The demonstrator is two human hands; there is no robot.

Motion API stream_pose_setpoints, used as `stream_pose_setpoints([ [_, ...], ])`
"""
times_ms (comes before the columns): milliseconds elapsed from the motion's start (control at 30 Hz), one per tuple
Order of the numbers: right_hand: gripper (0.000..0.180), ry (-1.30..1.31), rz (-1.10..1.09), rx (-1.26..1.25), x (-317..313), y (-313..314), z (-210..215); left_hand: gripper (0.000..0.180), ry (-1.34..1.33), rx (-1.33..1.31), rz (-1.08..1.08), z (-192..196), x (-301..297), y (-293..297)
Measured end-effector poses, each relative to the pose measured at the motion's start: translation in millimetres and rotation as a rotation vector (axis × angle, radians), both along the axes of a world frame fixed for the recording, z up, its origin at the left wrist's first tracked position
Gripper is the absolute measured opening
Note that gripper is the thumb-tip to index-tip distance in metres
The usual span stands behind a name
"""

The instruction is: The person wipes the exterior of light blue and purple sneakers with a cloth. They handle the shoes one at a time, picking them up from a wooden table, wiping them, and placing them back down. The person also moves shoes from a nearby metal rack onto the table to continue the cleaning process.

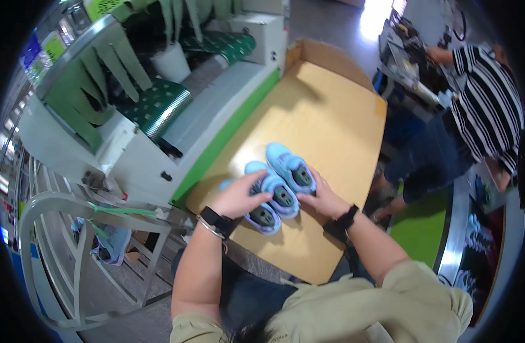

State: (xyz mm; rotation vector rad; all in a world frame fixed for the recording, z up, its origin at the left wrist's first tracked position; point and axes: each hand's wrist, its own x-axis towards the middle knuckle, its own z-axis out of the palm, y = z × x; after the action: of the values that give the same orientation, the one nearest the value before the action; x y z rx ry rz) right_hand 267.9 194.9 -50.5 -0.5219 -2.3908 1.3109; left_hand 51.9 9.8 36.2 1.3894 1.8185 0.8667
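Three light-blue shoes with lilac collars and dark insides stand side by side on the wooden tabletop (pixel 331 120), toes pointing away from me. My left hand (pixel 239 194) lies across the left shoe (pixel 263 217), its fingers and thumb closing against the side of the middle shoe (pixel 282 197). Part of the left shoe is hidden beneath that hand. At the right shoe (pixel 288 166), my right hand (pixel 325 197) is curled round the heel, fingers along its outer side and thumb by the back. Both wrists wear dark bands.
Beyond the table on the left stands a conveyor machine (pixel 217 97) with green hanging strips and a green belt. A grey metal rack (pixel 79 251) is at my left. On the right, a person in a striped shirt (pixel 485 97) bends beside a green conveyor (pixel 422 228); more shoes (pixel 477 234) sit beyond.
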Motion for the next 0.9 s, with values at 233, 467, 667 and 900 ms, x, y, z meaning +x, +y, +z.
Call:
stream_pose_setpoints([
  [233, 0.093, -0.025, 0.085, -0.017, 7.5, 7.4, -8.3, 0.069, -0.021, 0.036, -0.05, -23.2, -2.0, -7.5],
  [467, 0.097, -0.096, 0.057, -0.049, 10.5, 6.3, -17.1, 0.07, -0.036, 0.052, -0.042, -28.3, -2.0, -10.3],
  [667, 0.097, -0.111, 0.046, -0.068, 11.0, 5.7, -13.6, 0.07, -0.036, 0.042, -0.042, -24.4, -1.1, -9.6],
  [900, 0.096, -0.065, 0.062, -0.088, 10.1, 3.2, -2.8, 0.07, -0.025, 0.038, -0.031, -24.3, -1.2, -9.7],
])
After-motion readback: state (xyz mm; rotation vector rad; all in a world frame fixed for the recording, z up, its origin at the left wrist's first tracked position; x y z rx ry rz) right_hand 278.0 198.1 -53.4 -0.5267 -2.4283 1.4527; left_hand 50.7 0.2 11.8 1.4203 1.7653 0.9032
